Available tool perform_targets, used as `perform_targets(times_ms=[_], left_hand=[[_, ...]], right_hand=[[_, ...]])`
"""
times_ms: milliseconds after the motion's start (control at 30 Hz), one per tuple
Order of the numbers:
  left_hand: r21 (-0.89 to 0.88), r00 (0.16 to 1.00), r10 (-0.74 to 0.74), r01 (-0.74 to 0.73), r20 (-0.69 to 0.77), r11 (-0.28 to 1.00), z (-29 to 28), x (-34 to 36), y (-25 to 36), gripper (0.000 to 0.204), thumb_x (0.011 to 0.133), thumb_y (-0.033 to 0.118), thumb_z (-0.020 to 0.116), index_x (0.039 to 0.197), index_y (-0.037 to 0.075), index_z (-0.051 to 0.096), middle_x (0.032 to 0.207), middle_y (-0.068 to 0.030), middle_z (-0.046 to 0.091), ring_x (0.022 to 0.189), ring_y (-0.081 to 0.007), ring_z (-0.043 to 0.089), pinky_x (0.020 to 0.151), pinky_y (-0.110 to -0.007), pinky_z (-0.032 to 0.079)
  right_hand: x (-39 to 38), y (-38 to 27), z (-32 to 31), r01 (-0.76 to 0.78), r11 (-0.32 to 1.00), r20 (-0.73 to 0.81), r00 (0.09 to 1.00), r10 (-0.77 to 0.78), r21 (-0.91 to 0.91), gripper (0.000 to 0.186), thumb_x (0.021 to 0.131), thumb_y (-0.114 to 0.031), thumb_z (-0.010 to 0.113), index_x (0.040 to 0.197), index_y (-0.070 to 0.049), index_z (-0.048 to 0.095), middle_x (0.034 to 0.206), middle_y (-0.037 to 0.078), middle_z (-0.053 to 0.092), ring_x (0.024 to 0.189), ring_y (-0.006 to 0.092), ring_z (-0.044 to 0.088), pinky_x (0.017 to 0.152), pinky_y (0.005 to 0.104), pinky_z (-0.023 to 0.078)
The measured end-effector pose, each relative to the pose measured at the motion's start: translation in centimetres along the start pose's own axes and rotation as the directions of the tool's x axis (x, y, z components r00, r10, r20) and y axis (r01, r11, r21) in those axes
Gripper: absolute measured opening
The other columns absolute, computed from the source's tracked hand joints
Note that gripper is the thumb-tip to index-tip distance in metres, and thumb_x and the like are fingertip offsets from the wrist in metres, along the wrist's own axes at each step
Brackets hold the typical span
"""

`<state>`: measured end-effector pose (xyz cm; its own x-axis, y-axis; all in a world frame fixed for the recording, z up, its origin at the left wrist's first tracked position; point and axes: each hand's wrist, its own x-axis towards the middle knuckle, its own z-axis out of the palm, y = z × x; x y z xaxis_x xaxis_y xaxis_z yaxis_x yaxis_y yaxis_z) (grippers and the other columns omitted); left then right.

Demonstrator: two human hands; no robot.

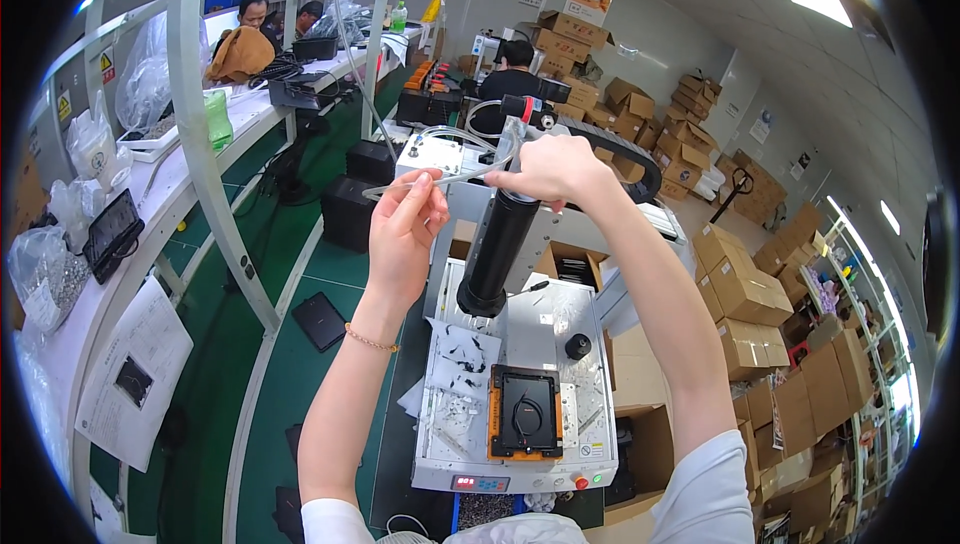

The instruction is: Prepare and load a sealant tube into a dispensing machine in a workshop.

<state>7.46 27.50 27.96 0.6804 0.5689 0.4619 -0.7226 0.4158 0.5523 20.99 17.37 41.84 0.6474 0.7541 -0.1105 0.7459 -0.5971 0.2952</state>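
Observation:
My left hand [408,214] pinches a thin clear tube [456,177] at the upper centre. My right hand [550,169] is closed on the same tube beside the top of a black upright cylinder [492,252] on a white benchtop machine. Looped tubes and a black-and-red fitting [525,109] sit just above and behind my right hand. Below, the machine's metal bed [455,434] carries an orange fixture [495,414] with a black case [525,409] in it, a small black knob-like part [578,346] and a smudged white sheet [462,362].
A long white bench [135,194] with bags and devices runs along the left, behind a white post [185,64]. Several people [510,72] work farther back. Stacked cartons [740,279] and a shelf rack fill the right. Black cases [320,324] lie left of the machine.

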Motion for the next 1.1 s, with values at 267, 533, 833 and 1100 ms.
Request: perform_targets(times_ms=[267, 533, 833, 1100], left_hand=[[0.003, 1.0, -0.001, 0.002, -0.013, 1.0, 0.0, -0.1, 0.1, 0.02, 0.101, 0.016, 0.049, 0.11, 0.001, 0.058, 0.074, -0.0002, 0.054, 0.071, -0.007, 0.049, 0.067, -0.023, 0.04], [-0.012, 0.999, -0.009, 0.009, -0.03, 1.0, -0.4, -0.4, 0.3, 0.019, 0.1, 0.015, 0.05, 0.11, 0.001, 0.058, 0.074, -0.0008, 0.054, 0.071, -0.0075, 0.049, 0.066, -0.023, 0.04], [-0.027, 1.0, -0.009, 0.008, -0.026, 1.0, -0.4, -0.2, 0.3, 0.02, 0.101, 0.016, 0.05, 0.111, 0.001, 0.058, 0.074, -0.0006, 0.054, 0.071, -0.0072, 0.049, 0.067, -0.024, 0.041], [0.348, 0.984, 0.156, -0.178, 0.092, 0.921, -0.7, -0.7, -2.1, 0.048, 0.083, 0.019, 0.074, 0.122, 0.004, 0.052, 0.096, -0.0023, 0.059, 0.086, -0.0091, 0.052, 0.08, -0.024, 0.044]], right_hand=[[-0.2, -0.1, 0.2, 0.054, 0.996, -0.037, 0.998, -0.056, -0.067, 0.078, 0.068, -0.077, 0.054, 0.086, -0.004, 0.073, 0.081, 0.01, 0.072, 0.078, 0.0214, 0.07, 0.075, 0.0327, 0.053], [-0.4, -0.3, 0.8, 0.07, 0.992, -0.013, 0.997, -0.072, -0.104, 0.081, 0.069, -0.074, 0.057, 0.114, -0.007, 0.066, 0.108, 0.017, 0.068, 0.103, 0.0294, 0.065, 0.091, 0.0417, 0.049], [0.4, 1.0, 2.5, 0.216, 0.975, -0.215, 0.951, -0.223, -0.057, 0.076, 0.075, -0.068, 0.058, 0.123, -0.01, 0.057, 0.095, 0.015, 0.07, 0.09, 0.0311, 0.068, 0.077, 0.0417, 0.053], [0.7, 1.4, 4.2, 0.379, 0.924, -0.42, 0.832, -0.363, -0.048, 0.062, 0.08, -0.059, 0.062, 0.098, 0.0, 0.06, 0.075, 0.017, 0.067, 0.077, 0.0349, 0.067, 0.07, 0.0432, 0.054]])
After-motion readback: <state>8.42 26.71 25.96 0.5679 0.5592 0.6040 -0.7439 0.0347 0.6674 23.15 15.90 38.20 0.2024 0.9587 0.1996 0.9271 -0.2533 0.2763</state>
